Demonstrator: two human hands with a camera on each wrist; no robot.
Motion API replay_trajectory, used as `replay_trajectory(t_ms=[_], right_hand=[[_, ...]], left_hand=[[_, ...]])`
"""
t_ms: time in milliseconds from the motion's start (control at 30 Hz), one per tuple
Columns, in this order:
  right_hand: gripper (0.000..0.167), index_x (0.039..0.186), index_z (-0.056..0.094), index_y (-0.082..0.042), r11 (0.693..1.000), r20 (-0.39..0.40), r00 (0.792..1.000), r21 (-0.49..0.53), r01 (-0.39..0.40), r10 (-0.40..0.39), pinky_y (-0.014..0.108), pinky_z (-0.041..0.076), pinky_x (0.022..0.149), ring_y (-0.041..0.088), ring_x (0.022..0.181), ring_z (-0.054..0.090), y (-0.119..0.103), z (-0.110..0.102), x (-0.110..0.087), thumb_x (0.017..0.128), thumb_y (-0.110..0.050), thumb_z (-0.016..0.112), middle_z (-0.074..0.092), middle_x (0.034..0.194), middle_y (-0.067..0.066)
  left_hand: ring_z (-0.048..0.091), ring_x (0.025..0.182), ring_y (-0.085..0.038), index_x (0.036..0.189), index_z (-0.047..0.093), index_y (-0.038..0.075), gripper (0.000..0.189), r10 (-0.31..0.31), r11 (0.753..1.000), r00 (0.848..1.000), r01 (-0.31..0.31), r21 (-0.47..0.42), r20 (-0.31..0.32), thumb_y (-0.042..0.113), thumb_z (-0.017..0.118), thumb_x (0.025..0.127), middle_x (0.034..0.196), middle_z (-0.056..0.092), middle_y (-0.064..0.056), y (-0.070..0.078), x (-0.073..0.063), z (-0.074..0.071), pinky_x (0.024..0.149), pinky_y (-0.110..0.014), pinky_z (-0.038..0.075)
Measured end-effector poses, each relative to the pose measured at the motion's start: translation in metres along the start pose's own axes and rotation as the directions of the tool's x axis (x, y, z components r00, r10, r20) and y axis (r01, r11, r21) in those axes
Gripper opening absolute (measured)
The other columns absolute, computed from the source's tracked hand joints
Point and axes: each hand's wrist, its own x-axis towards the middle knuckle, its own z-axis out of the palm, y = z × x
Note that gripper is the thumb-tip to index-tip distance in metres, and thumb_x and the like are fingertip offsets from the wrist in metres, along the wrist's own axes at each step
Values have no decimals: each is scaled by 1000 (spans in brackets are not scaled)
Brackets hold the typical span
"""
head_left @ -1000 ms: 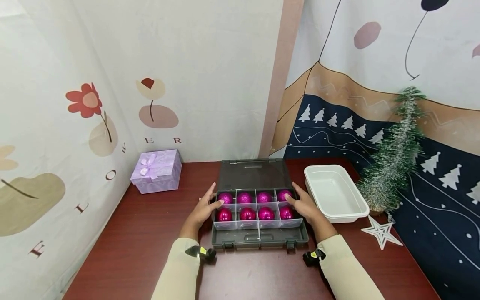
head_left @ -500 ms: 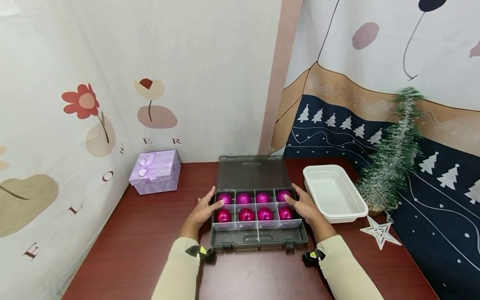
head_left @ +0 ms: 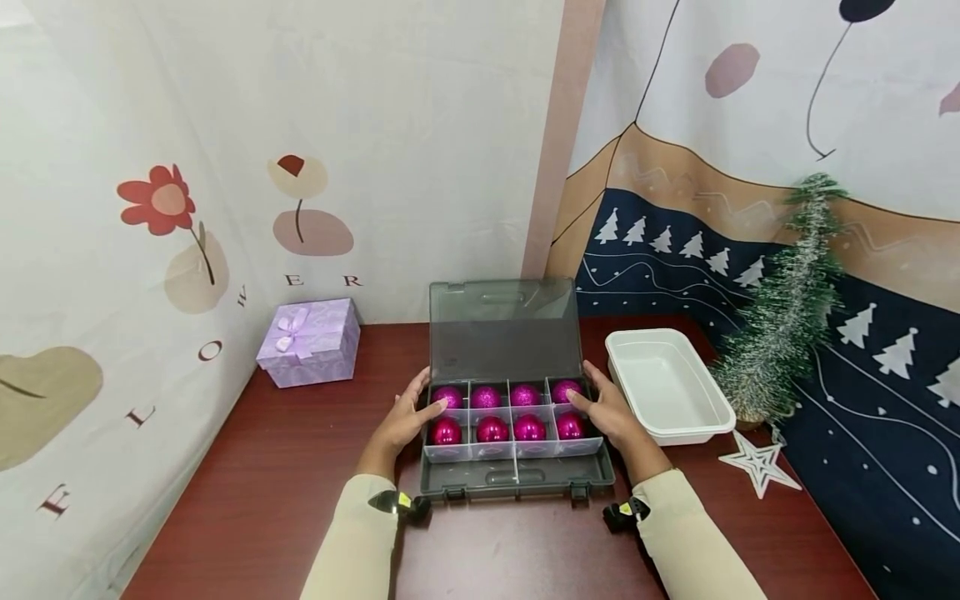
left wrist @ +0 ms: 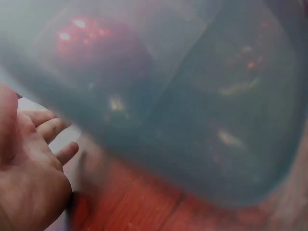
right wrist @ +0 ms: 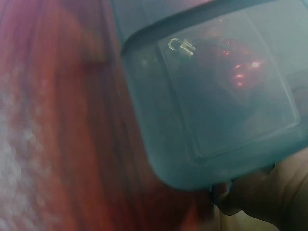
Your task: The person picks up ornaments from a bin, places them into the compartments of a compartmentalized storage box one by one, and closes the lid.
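A dark translucent plastic organizer box [head_left: 480,478] lies before me, its lid [head_left: 502,333] swung up at the back. Pale dividers split its inside into compartments. Glittery magenta balls [head_left: 486,397] fill the back row, shiny magenta balls [head_left: 492,429] the row in front; the front strip holds no balls. My left hand [head_left: 401,429] holds the box's left side, thumb over the rim. Opposite it, my right hand [head_left: 615,417] grips the right side the same way. Blurred box plastic [left wrist: 207,120] covers much of the left wrist view, and a box corner [right wrist: 192,159] shows in the right wrist view.
A white plastic tub [head_left: 671,383] stands right of the box. Beyond it are a frosted artificial tree [head_left: 787,317] and a white star ornament [head_left: 760,463]. A lilac gift box [head_left: 311,346] sits at the back left of the red-brown table [head_left: 262,500]. Printed curtains hang behind.
The lid, which leaned far back a second ago, has risen to a steeper angle and now stands higher against the curtain. Both hands stay on the box's sides, almost unmoved.
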Motion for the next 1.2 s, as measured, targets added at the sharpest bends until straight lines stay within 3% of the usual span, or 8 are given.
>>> replay_trajectory(t_ms=[167,433,567,700,800,900,1100,1200], right_hand=[[85,174,15,-1,999,-28,999,10,32,-32,64,14,138,47,169,17,1,1,2,109,-15,67,20,180,28],[86,175,15,-3,995,-82,993,-54,82,-86,64,34,132,48,164,31,4,6,7,108,-12,68,26,179,26],[86,175,13,-2,991,-95,990,-102,91,-101,65,31,133,48,165,31,1,6,9,108,-12,67,25,179,28],[88,175,9,-3,988,-99,989,-118,101,-113,63,25,136,47,165,31,-1,6,10,108,-11,67,23,180,27],[88,175,11,-1,986,-101,986,-115,121,-133,64,26,135,48,165,32,-2,7,10,108,-9,67,23,180,28],[88,174,16,-1,984,-111,983,-119,136,-149,65,27,134,50,164,32,-4,7,10,106,-11,71,27,179,28],[83,169,28,4,971,-142,974,-183,151,-178,69,33,130,53,157,35,-12,5,6,105,-25,72,29,170,31],[80,170,27,3,963,-127,971,-208,174,-203,70,34,129,52,156,35,-19,3,4,108,-30,67,33,166,30]], left_hand=[[12,170,-47,173,18,0,84,35,998,999,-35,58,-1,16,67,107,178,23,-32,3,0,-2,130,-75,-19],[9,170,-49,172,18,0,83,58,993,998,-56,108,-19,16,68,108,178,23,-30,6,5,-3,133,-75,-7],[10,169,-50,172,19,-1,84,77,988,996,-70,140,-47,16,70,107,178,26,-29,10,7,-3,135,-72,3],[9,170,-49,175,15,6,88,82,982,995,-70,175,-61,19,70,107,178,27,-25,15,8,-3,132,-77,-1],[10,170,-48,176,13,12,91,83,979,994,-68,190,-69,20,70,107,179,27,-23,18,7,-3,127,-83,-6],[16,168,-48,176,16,12,91,95,976,992,-76,205,-87,18,73,105,179,29,-22,20,5,-3,125,-83,-4],[31,162,-48,173,27,6,89,105,978,988,-82,190,-115,21,78,101,171,37,-27,28,1,-6,132,-78,8],[34,163,-46,173,27,12,88,83,986,989,-63,157,-119,27,77,102,170,42,-26,36,-3,-8,133,-75,20]])
